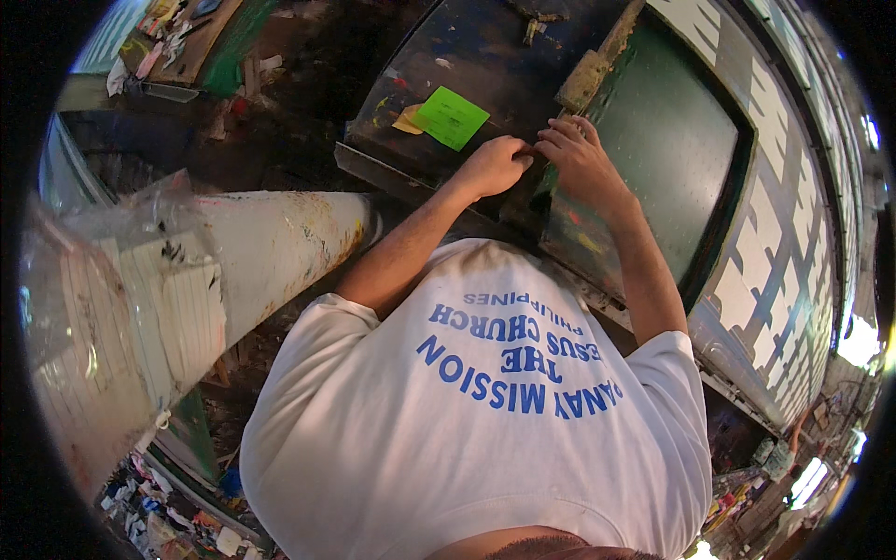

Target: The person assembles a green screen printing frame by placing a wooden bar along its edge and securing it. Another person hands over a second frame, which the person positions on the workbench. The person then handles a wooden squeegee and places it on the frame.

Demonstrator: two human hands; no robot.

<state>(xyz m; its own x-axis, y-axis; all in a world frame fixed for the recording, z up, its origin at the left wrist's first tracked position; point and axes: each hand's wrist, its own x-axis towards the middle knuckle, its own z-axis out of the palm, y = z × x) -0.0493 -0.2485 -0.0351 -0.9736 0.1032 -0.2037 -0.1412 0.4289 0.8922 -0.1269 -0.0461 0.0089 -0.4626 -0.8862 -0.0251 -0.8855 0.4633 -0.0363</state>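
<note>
My left hand [495,168] is closed, its fingers curled together above the dark worktop [373,112]. Close against it is my right hand [583,161], with bent fingers that meet the left fingertips beside the edge of a smooth grey-green panel [653,121]. Whatever small thing lies between the fingertips is too dark and hidden to make out. To the left of my hands, a bright green square of paper [451,118] lies on the worktop, partly over a yellow-orange scrap [407,119].
A worn brownish block [584,79] sits at the panel's far left edge. A big pale cylinder [280,238] with stains stands at my left, near clear plastic wrapping [140,289]. Patterned metal sheeting [775,205] curves along the right. Mixed scraps [159,509] lie at lower left.
</note>
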